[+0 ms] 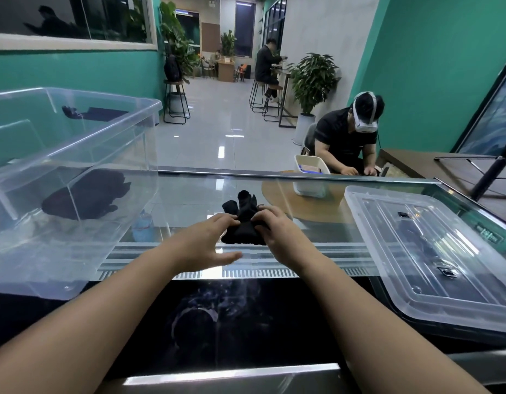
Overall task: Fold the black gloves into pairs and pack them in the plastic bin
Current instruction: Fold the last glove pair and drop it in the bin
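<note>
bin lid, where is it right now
In the head view the clear bin lid lies flat on the glass counter at the far right, off the plastic bin on the left, to the right of both hands.

Both hands, left (210, 241) and right (277, 231), seemingly pinch closed, forearms extended.

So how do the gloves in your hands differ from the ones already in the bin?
The gloves in hand sit on the glass counter, gripped by the left hand and right hand, fingers sticking up. The gloves in the bin lie untouched, a bigger heap. Both are black.
</note>
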